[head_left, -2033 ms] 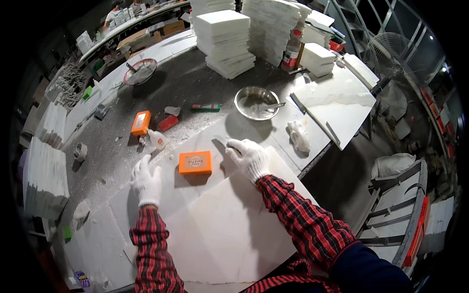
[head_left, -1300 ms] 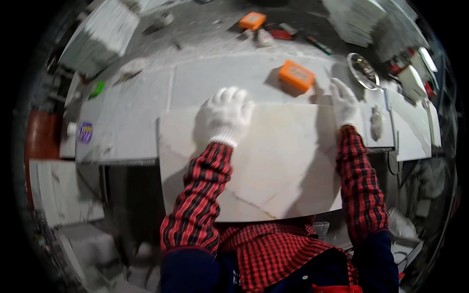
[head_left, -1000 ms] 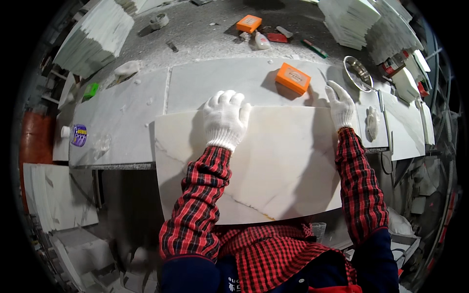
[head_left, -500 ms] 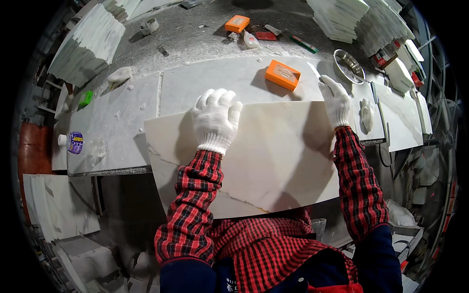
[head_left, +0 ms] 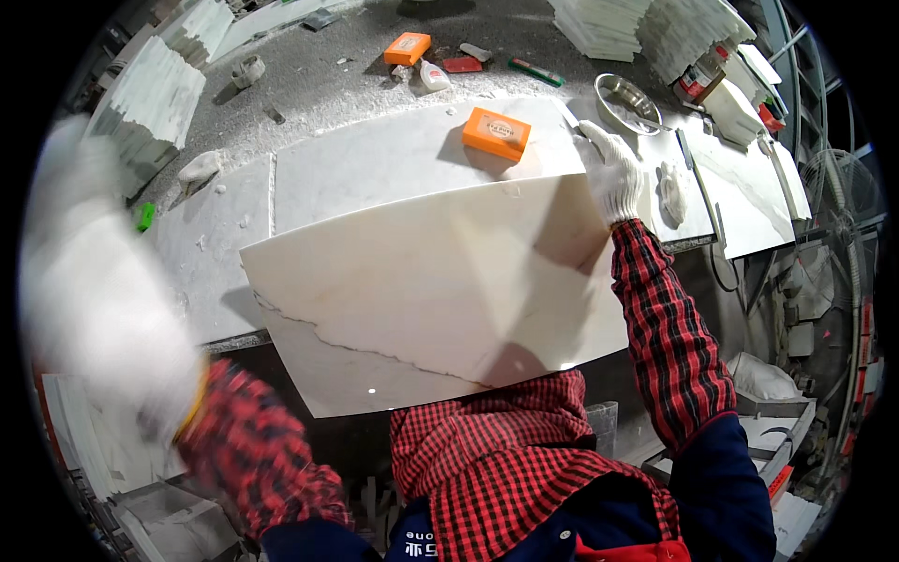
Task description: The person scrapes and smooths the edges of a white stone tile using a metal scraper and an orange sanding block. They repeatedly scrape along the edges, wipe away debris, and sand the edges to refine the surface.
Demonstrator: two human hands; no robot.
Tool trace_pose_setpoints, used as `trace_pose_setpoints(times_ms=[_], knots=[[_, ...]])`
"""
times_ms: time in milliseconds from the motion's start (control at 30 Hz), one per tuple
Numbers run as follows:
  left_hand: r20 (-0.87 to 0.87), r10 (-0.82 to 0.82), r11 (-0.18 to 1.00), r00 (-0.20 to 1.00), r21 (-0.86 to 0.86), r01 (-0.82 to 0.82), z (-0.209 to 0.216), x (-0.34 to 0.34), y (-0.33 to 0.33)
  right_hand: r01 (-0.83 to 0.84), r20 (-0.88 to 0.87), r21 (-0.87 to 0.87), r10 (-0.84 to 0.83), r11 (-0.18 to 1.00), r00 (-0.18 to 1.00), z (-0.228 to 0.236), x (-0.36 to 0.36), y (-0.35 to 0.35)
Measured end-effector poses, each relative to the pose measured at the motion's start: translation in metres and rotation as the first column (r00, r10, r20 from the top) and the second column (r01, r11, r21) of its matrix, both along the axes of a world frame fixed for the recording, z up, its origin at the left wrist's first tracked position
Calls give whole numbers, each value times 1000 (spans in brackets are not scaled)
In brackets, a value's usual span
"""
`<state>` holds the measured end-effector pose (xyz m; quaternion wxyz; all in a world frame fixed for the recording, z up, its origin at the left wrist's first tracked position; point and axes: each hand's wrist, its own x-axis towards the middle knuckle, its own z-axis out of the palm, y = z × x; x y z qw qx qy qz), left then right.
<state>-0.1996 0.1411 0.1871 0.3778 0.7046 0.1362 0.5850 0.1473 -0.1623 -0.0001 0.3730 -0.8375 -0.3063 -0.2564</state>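
Note:
A white marble slab [head_left: 421, 281] with a thin grey-brown vein lies in front of me. It juts over the bench's near edge, its near side close to my checked apron. My right hand [head_left: 613, 173], in a white knitted glove, grips the slab at its far right corner, fingers over the edge. My left hand [head_left: 112, 290], also in a white glove, is off the slab and raised at the left. Motion smears it, so its fingers cannot be made out. Just beyond the slab's far edge an orange box [head_left: 496, 134] rests on pale stone [head_left: 365, 159].
Stone stacks [head_left: 145, 112] stand at the far left and right. A metal bowl [head_left: 627, 105], a second orange box [head_left: 407, 49], a white squeeze bottle [head_left: 434, 76] and a green strip [head_left: 537, 72] lie farther back. A crumpled white item [head_left: 671, 194] lies right of my right hand.
My left hand has let go of the slab's far edge and swung left, up close to view. My right hand stays on its corner. The whole view has shifted a little.

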Motion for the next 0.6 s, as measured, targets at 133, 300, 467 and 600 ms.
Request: trace_pose_setpoints(times_ms=[133,300,467,600], knots=[[-47,191,979,980,81,-187,22,-51,-7,-21,-16,40,21,999,1000,2,-3,2],[-194,283,959,939,70,-275,5,-54,-7,-18,2,15,18,1000,1000,4,-4,1],[-294,304,952,906,60,-300,-12,-45,-7,-3,-38,-13,2,1000,999,6,-4,1],[-367,306,950,878,55,-308,-16,-34,-6,6,-7,-1,-6,1000,1000,4,-4,3]])
